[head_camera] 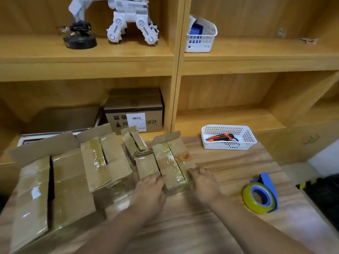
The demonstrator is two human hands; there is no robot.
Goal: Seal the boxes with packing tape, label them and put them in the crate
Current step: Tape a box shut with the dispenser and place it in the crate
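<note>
Likely light and fairly stiff, the small box (170, 167) sits in the middle of the wooden table (211, 226), its far flap standing up and its two top flaps lying nearly closed with a seam between them. Old glossy tape covers much of the top, so that surface should be slick. The plainer side walls look the surer hold, one hand on each, since pressing on the flaps would probably buckle them. The left hand (148, 191) has its fingertips at the near-left corner, and blur hides whether they curl over the edge. The right hand (203, 184) lies against the right side with fingers fairly straight, clasping nothing. Near right lies the tape dispenser (260, 197); far right, a white basket (229, 146) holds an orange knife (222, 137). Left of the small box stand a medium box (102, 160) and a large box (55, 189), both unsealed.
</note>
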